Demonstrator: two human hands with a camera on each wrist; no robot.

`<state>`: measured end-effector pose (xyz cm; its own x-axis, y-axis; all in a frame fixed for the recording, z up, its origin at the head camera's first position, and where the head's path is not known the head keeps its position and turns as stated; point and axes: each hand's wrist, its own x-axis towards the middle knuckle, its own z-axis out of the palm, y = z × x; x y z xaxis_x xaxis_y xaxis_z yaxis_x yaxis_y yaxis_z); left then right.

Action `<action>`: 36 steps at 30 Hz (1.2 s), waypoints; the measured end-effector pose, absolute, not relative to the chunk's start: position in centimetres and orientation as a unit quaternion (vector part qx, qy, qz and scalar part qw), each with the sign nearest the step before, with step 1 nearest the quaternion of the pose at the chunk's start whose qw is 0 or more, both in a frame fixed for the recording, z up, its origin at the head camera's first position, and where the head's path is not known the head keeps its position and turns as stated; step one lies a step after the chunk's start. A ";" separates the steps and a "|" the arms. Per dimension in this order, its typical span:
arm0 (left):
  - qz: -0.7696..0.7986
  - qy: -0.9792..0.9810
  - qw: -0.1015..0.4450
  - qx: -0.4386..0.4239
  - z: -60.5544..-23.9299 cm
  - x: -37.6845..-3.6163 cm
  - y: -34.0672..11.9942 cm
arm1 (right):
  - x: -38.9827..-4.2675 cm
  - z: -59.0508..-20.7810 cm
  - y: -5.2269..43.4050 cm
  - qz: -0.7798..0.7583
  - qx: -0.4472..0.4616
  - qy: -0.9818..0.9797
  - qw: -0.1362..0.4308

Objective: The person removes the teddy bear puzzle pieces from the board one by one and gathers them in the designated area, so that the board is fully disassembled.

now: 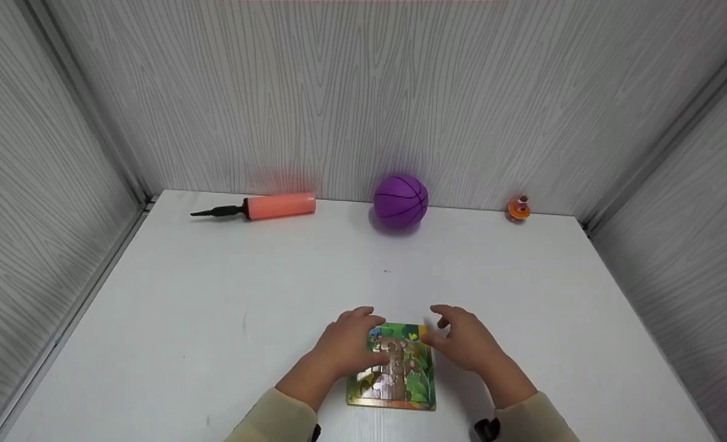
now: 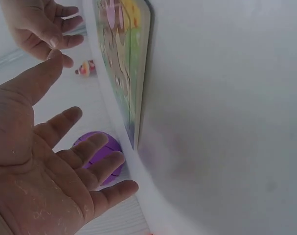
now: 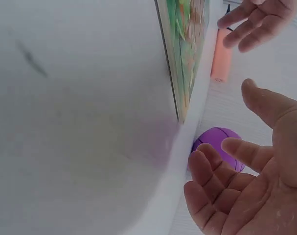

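A small square jigsaw puzzle [image 1: 400, 368] in a flat tray lies on the white table, with a brown animal among green leaves on it. My left hand [image 1: 352, 344] hovers over its left side, fingers spread and palm bare in the left wrist view. At the upper right corner of the puzzle is my right hand [image 1: 464, 339], its fingers loosely bent around nothing. Both wrist views show the hands apart from the puzzle board [image 2: 138, 73], whose thin edge stands out against the table.
Along the back wall lie an orange hand pump [image 1: 280, 206] with a black nozzle, a purple ball [image 1: 400, 202] with black lines, and a small orange and red toy figure [image 1: 518, 209]. Grey wood-grain panels [image 1: 363, 92] enclose the white table [image 1: 246, 276] on three sides.
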<state>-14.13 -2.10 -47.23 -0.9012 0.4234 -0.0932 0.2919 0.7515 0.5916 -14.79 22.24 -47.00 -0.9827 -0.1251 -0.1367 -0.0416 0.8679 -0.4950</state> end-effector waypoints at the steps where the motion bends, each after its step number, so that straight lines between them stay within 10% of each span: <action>1: 0.292 0.930 0.114 0.189 -47.4 -14.0 -1.8 | -14.7 -47.2 22.2 -0.254 -0.041 0.962 0.087; 36: 0.209 0.951 0.139 0.182 -48.0 -13.1 0.9 | -14.2 -49.2 20.1 -0.265 0.012 0.958 0.107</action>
